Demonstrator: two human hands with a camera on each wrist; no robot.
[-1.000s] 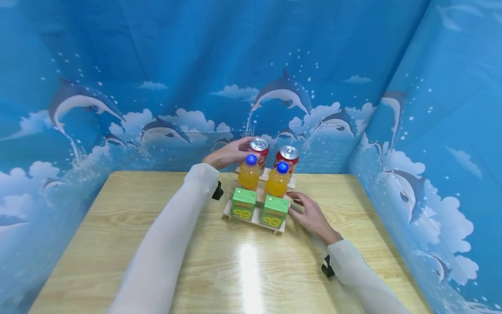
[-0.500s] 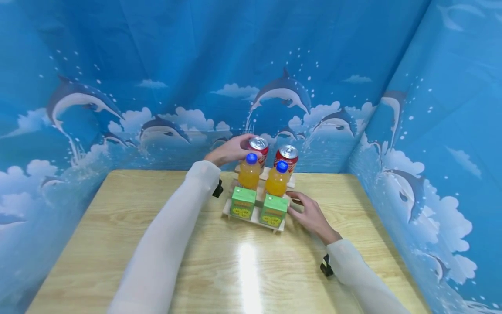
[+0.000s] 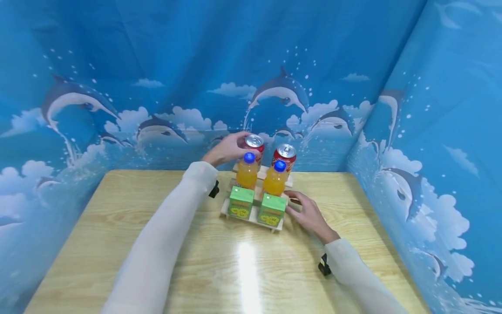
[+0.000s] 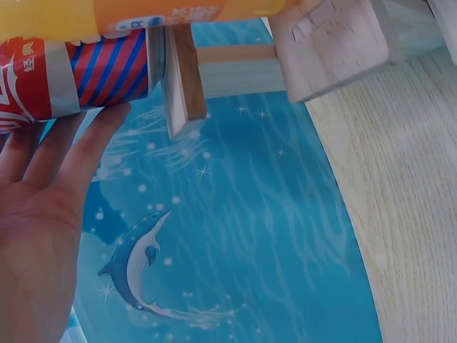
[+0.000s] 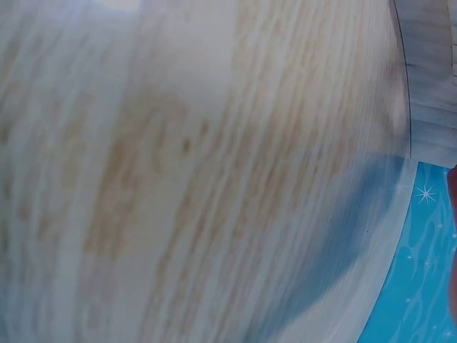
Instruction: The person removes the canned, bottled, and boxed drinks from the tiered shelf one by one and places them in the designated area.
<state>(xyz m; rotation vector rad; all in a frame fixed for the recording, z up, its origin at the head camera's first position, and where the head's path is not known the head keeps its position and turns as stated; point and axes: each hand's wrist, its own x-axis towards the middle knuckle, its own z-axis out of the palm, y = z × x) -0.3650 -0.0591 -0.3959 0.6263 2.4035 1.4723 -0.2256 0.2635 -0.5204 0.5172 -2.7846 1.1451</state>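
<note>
In the head view, my left hand (image 3: 229, 149) holds the left red soda can (image 3: 256, 146) at the back of a stepped wooden rack (image 3: 251, 217). The left wrist view has my fingers (image 4: 82, 153) against the side of the can (image 4: 64, 78), which has blue stripes. My right hand (image 3: 311, 216) grips the rack's right edge, beside a green drink carton (image 3: 272, 210). A second red can (image 3: 285, 156) stands at the back right. Two orange juice bottles with blue caps, left (image 3: 247, 173) and right (image 3: 275, 181), fill the middle step. Another green carton (image 3: 241, 203) sits front left.
The rack stands on a light wood-grain table (image 3: 188, 270), towards its back edge. A blue dolphin-print curtain (image 3: 176, 87) hangs close behind the cans and along the right side. The right wrist view shows mostly blurred tabletop (image 5: 178, 179).
The scene shifts slightly left in the head view. Both hands stay where they were on the can and the rack, and the drinks keep their places.
</note>
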